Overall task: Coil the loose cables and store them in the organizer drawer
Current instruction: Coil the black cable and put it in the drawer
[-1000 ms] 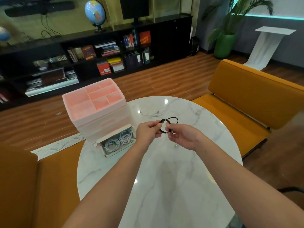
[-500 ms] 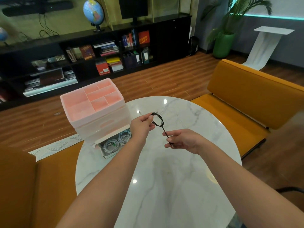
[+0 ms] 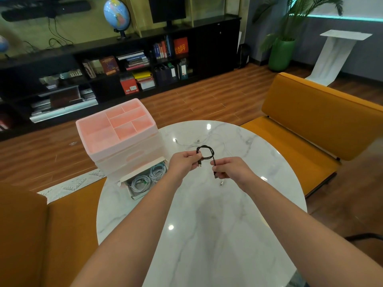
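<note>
A short black cable (image 3: 207, 150) forms a small loop above the round marble table (image 3: 207, 224). My left hand (image 3: 183, 165) pinches one side of the loop, with a plug end hanging by its fingers. My right hand (image 3: 230, 170) pinches the other end lower down. A pink and clear organizer (image 3: 118, 139) stands at the table's left edge. Its bottom drawer (image 3: 145, 179) is pulled out and holds coiled white cables. Loose white cables (image 3: 196, 141) lie on the table beyond my hands.
An orange bench (image 3: 310, 129) curves around the table's right side, and another orange seat (image 3: 31, 235) sits at the left. A black bookshelf (image 3: 124, 65) with books and a globe lines the far wall.
The black cable's loop has widened and both hands have come closer together, the right hand rising toward the left. The view has shifted slightly.
</note>
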`<state>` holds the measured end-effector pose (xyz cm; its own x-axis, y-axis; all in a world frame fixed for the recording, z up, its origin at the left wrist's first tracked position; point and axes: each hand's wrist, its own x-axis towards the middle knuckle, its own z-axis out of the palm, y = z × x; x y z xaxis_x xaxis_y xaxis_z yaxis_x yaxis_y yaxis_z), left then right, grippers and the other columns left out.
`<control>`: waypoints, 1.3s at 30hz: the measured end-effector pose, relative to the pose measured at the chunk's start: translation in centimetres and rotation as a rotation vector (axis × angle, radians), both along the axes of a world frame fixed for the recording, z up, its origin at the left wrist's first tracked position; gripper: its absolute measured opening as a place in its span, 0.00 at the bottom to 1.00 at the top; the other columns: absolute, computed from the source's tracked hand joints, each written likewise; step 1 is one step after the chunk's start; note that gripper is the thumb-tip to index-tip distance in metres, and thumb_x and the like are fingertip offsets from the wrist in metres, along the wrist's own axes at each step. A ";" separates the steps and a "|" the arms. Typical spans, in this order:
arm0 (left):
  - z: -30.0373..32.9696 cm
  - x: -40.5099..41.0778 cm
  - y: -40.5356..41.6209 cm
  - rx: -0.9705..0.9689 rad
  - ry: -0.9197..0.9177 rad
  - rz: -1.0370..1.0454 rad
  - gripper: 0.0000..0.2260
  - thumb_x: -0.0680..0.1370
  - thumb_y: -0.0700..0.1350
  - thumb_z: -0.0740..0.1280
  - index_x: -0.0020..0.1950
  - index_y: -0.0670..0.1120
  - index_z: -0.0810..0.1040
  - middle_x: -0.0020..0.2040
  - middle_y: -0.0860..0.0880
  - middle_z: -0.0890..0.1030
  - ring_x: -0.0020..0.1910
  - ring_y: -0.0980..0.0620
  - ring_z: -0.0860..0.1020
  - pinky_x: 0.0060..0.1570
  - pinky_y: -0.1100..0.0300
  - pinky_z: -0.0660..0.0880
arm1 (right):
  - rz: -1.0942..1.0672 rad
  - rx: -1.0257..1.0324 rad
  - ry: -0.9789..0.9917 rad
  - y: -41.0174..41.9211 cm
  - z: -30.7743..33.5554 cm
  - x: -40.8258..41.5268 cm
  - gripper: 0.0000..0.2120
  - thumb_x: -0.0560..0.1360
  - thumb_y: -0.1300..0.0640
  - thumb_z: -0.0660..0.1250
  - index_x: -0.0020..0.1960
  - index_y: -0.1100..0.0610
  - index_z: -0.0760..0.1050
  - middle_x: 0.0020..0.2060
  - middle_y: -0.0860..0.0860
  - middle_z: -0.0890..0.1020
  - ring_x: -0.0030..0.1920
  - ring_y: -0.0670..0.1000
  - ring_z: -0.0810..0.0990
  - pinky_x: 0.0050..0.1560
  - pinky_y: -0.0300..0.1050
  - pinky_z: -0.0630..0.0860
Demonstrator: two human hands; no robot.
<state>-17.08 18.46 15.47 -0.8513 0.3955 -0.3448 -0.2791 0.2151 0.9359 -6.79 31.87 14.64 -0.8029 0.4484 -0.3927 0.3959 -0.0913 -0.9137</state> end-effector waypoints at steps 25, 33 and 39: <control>0.0 1.3 0.7 0.372 -0.343 0.100 0.11 0.76 0.30 0.67 0.57 0.37 0.75 0.50 0.40 0.84 0.47 0.44 0.84 0.50 0.61 0.81 | -0.270 -0.470 0.200 -1.8 0.3 -1.4 0.11 0.78 0.60 0.67 0.59 0.59 0.80 0.53 0.54 0.84 0.51 0.55 0.84 0.51 0.45 0.80; 0.4 1.0 0.1 0.343 -0.328 -0.006 0.13 0.75 0.30 0.68 0.59 0.34 0.77 0.52 0.39 0.84 0.51 0.44 0.84 0.51 0.60 0.81 | -0.216 -0.364 0.122 -2.0 1.1 -1.6 0.11 0.74 0.55 0.72 0.56 0.55 0.81 0.51 0.51 0.84 0.52 0.50 0.83 0.55 0.46 0.79; 0.6 1.2 0.0 0.363 -0.323 -0.039 0.14 0.77 0.33 0.69 0.61 0.40 0.73 0.53 0.40 0.84 0.52 0.43 0.84 0.53 0.58 0.80 | -0.213 -0.381 0.129 -1.8 1.2 -1.8 0.13 0.75 0.56 0.71 0.59 0.55 0.78 0.51 0.50 0.85 0.49 0.48 0.82 0.50 0.43 0.77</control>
<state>-15.86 18.44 16.11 -0.7059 0.5683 -0.4228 -0.5655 -0.0929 0.8195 -8.62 30.04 15.86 -0.7620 0.4517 -0.4641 0.2167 -0.4975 -0.8399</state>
